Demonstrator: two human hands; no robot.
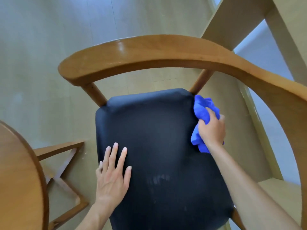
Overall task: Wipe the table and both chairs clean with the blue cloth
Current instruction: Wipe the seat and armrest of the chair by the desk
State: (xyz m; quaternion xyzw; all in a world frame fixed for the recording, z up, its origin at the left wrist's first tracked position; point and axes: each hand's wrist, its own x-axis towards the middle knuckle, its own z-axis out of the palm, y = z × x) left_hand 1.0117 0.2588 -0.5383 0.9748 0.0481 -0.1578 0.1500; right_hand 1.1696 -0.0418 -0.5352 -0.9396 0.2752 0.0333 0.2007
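- While the table (18, 171) sits at the near left, the chair (149, 52) is the step in hand.
- Its seat (157, 138) shows smudges near the front; wiping there likely comes next.
- Left hand (111, 178) lies flat, fingers straight, on the seat.
- Right hand (211, 128) has its grip bunched around the cloth (203, 107) at the seat's right edge.

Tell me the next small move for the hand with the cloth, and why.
Probably sweep the blue cloth leftward across the black seat. The right hand grips it bunched at the seat's right edge, near the back corner, while the left hand lies flat on the seat, steadying the chair. Faint smudges show nearer the front.
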